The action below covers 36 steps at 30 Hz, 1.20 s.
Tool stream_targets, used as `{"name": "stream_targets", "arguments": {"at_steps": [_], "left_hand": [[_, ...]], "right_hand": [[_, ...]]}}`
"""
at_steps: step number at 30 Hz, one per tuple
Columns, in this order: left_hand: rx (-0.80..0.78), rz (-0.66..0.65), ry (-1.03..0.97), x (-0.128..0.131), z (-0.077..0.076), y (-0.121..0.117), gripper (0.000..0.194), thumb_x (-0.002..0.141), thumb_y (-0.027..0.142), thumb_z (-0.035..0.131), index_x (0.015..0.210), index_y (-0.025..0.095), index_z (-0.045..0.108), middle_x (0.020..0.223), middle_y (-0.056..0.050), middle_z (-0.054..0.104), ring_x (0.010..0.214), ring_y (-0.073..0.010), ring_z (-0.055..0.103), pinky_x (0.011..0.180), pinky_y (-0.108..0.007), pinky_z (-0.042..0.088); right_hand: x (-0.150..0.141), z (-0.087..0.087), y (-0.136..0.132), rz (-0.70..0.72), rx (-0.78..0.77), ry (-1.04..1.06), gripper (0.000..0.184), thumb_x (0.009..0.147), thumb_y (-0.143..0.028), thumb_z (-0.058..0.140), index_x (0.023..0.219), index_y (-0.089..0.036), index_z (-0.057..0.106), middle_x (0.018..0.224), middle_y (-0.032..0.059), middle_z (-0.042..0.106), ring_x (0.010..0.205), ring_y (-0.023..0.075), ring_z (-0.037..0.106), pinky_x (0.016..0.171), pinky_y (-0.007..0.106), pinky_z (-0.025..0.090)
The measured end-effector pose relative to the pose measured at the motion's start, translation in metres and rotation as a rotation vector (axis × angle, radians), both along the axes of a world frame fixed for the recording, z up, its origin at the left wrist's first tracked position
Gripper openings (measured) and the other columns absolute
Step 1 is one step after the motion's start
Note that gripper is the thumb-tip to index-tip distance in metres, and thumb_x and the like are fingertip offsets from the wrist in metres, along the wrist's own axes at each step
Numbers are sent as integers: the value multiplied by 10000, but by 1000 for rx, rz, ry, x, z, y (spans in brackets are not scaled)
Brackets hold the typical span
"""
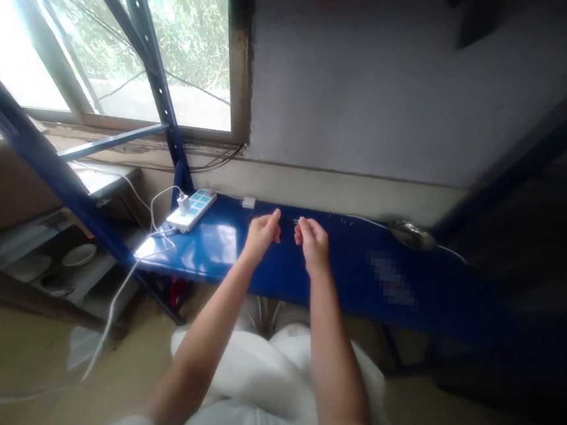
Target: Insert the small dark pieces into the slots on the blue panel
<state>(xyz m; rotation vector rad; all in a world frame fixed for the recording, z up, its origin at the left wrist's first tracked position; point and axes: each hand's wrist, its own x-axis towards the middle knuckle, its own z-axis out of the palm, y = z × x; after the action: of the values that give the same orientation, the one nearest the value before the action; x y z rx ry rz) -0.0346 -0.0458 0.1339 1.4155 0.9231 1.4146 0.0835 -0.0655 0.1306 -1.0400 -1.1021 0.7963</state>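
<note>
Above the blue shelf (278, 278), both of my hands are held close together with a small gap between them. My left hand (263, 232) is closed, thumb up, around something thin and dark; a dark end pokes out at its left side, but its kind is too small to tell. The fingertips of my right hand (313, 239) pinch a small clear piece (296, 221) that points toward the left hand. Behind the hands, several tiny light bits (346, 222) lie near the shelf's back edge.
A white power strip (191, 211) with a plugged-in charger (184, 202) lies at the left, its white cable (112, 310) hanging down. A white adapter (248, 203) sits at the back edge. Farther right is a shiny metallic object (413, 234). A blue upright (158, 82) stands before the window.
</note>
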Motion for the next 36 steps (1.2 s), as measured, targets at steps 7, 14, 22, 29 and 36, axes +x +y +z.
{"name": "stream_targets", "arguments": {"at_steps": [7,14,22,29,36], "left_hand": [[137,-44,-64,-4,-9,3,404,736,414,609,1061,175,576,743,-10,620,498,-54,535,511,-188,454],[114,76,-20,-3,-9,1,322,760,457,559,783,138,595,591,5,578,457,-63,513,468,-185,421],[56,203,4,-4,-8,2,379,742,505,551,643,140,539,530,17,536,428,-62,486,435,-177,386],[66,206,15,-2,-9,2,375,749,498,548,630,143,532,524,15,534,421,-66,479,428,-184,377],[79,305,-31,-7,-10,4,386,769,512,514,627,153,514,523,28,515,411,-57,455,432,-183,368]], "right_hand": [[3,-4,3,-32,4,68,342,739,-502,549,612,-192,482,496,-54,442,432,64,387,427,203,315],[2,-3,0,-26,-17,4,351,746,-512,531,602,-195,486,487,-50,446,441,75,399,448,213,333],[6,-6,0,114,-47,-89,325,731,-509,543,775,-187,536,618,-32,528,493,78,464,484,217,389],[7,-10,3,89,0,-183,348,739,-506,549,855,-178,571,663,-3,572,530,96,506,521,237,426],[20,-12,3,24,52,-346,317,714,-493,585,774,-183,599,697,28,608,598,130,545,597,278,459]]}}
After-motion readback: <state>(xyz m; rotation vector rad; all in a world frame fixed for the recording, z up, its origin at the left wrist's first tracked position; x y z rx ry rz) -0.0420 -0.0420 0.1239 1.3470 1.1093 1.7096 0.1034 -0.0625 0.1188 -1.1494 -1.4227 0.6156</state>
